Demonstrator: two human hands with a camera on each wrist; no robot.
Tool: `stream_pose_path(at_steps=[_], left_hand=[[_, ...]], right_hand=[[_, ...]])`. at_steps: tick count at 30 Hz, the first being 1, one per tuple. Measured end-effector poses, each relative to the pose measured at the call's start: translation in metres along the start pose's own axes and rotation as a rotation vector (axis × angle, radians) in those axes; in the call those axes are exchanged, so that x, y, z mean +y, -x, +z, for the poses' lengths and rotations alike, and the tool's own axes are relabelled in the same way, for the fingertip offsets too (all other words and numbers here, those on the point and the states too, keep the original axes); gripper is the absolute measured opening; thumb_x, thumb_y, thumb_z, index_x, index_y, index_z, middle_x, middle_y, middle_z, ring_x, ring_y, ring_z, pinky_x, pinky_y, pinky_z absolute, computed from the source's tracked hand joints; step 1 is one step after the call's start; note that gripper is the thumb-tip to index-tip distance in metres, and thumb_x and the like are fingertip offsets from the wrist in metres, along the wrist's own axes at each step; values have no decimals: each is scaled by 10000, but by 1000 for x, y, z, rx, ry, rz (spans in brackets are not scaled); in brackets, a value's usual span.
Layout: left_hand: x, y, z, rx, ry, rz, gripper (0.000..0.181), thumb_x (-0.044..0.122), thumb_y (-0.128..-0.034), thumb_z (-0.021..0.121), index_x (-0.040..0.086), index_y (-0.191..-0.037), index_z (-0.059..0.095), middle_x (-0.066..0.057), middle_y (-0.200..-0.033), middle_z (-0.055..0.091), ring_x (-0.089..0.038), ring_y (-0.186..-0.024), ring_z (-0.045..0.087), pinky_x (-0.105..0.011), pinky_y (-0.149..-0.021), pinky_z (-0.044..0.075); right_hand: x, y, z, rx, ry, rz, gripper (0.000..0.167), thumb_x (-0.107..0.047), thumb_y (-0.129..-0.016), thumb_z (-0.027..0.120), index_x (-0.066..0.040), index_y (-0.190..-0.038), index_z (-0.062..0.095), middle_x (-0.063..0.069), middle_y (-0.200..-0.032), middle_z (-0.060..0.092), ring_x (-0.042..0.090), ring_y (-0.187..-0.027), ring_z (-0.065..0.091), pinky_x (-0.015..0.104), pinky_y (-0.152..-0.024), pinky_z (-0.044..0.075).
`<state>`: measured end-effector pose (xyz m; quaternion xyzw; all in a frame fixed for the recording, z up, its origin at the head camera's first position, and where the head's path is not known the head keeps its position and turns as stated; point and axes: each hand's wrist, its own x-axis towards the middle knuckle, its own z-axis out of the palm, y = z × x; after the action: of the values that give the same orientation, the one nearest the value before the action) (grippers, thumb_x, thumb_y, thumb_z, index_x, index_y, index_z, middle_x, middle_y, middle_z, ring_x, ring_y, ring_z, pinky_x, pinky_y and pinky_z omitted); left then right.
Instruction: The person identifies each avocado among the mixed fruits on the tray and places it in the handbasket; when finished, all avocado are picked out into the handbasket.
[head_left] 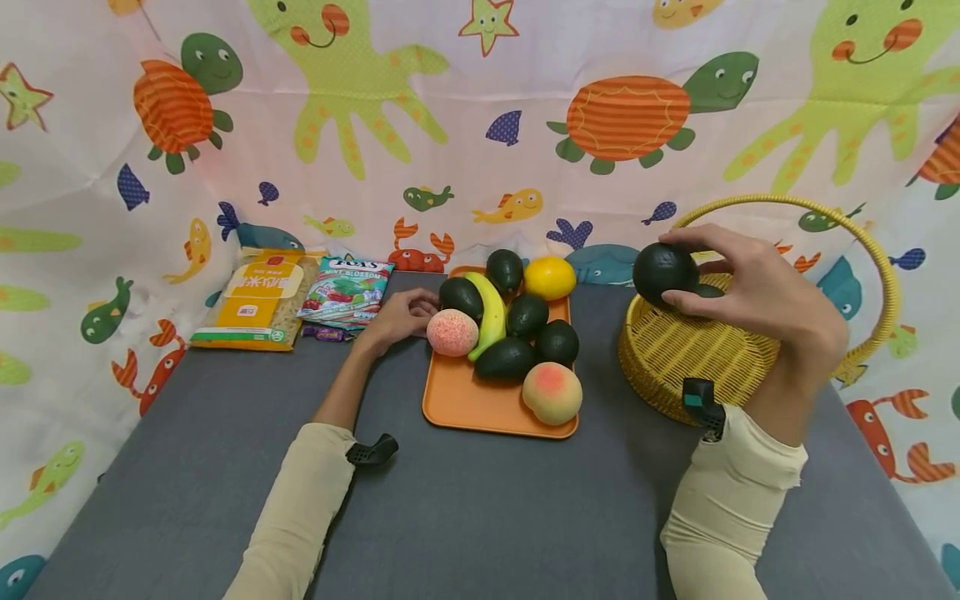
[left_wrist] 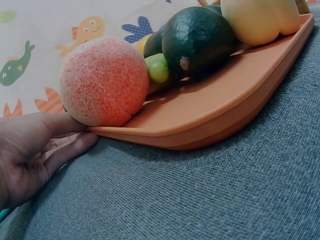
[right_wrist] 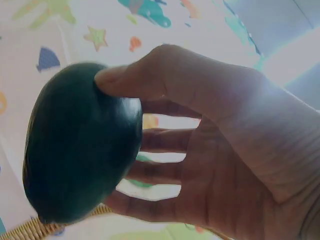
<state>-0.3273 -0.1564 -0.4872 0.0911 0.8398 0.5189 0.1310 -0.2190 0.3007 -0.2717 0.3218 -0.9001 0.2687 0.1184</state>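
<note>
My right hand (head_left: pixel 757 287) grips a dark green avocado (head_left: pixel 665 275) above the left rim of the yellow wicker basket (head_left: pixel 645 379). In the right wrist view the thumb presses one side of the avocado (right_wrist: pixel 82 145) and the fingers curl behind it. Another dark green patch shows between the fingers; whether it lies in the basket I cannot tell. My left hand (head_left: pixel 401 319) pinches the left edge of an orange tray (head_left: pixel 457 396), beside a speckled pink peach (head_left: pixel 452 333). The tray bears several avocados (head_left: pixel 506 360), a banana (head_left: pixel 491 312), a lemon (head_left: pixel 550 277) and a second peach (head_left: pixel 552 393).
Left of the tray lie a yellow grain bag (head_left: pixel 258 296), a mint-blossom candy bag (head_left: pixel 348 292) and a small purple packet (head_left: pixel 326 333) on the grey tabletop (head_left: pixel 480 508). The basket's tall handle (head_left: pixel 888 275) arches over it. A patterned curtain (head_left: pixel 480 125) hangs behind.
</note>
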Motion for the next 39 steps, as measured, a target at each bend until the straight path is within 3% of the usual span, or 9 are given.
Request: stream_pose_path(at_steps=[3,5,9,12,18,24,29,35,39], left_hand=[[-1,0,-2,9,-4,-1,405,162,-996,687,46,-1378,617,-198,-1240,689,-262,-1076,679,-259,-888,548],[-2,1,-2,13,-8,-2,402,158,-993,686,47,-1373,618,-195,-1235,690,-263,-1071,678,-267,-894,548],[-2,-1,-3,14,-5,-3,408,169,-992,686,56,-1377,613,-187,-1241,691,-263,-1085,675,-291,-917,554],[-1,-2,-2,11,5,-8,415,174,-989,690,57,-1380,610,-187,-1247,691,-264,-1096,677,-292,-915,564],[2,-1,-2,-2,8,-5,421,175,-994,689,53,-1388,606,-193,-1252,691,-264,-1096,681,-254,-869,575],[1,0,-2,-8,5,9,429,182,-996,686,42,-1394,604,-209,-1263,685,-280,-1122,675,-270,-910,559],[-2,1,-2,-6,8,0,426,183,-996,687,44,-1391,607,-214,-1265,679,-305,-1138,666,-298,-929,554],[-2,0,0,-8,13,8,426,193,-996,691,48,-1388,611,-201,-1259,684,-268,-1108,673,-267,-907,557],[1,1,0,-6,17,6,416,184,-994,689,46,-1379,613,-195,-1246,685,-257,-1080,671,-253,-890,552]], right_hand=[[10,5,-3,5,23,100,633,-51,-814,872,-114,-1396,631,65,-1266,673,-133,-1034,584,-10,-863,442],[17,8,-7,-22,30,207,600,-122,-875,838,-116,-1424,597,123,-1296,668,15,-1104,627,-3,-833,416],[37,12,-14,-135,71,452,641,-318,-1009,690,-69,-1534,421,313,-1379,566,398,-1221,570,360,-953,511],[53,16,-18,-212,129,569,694,-391,-1059,577,22,-1552,316,392,-1352,509,487,-1147,556,615,-914,469],[81,31,-20,-209,209,667,661,-368,-1068,553,106,-1474,335,387,-1208,551,433,-966,581,459,-746,483],[104,40,-13,-180,231,727,605,-260,-1025,635,94,-1437,367,401,-1272,474,527,-1076,486,635,-849,449],[120,47,-6,-203,227,793,612,-187,-943,737,51,-1419,435,396,-1294,467,530,-1057,482,590,-774,477],[134,57,-2,-275,214,846,558,-116,-900,756,57,-1370,510,420,-1301,477,529,-1053,486,543,-728,499],[138,60,-4,-399,156,895,599,-108,-940,689,51,-1465,449,443,-1343,425,517,-1077,464,544,-801,505]])
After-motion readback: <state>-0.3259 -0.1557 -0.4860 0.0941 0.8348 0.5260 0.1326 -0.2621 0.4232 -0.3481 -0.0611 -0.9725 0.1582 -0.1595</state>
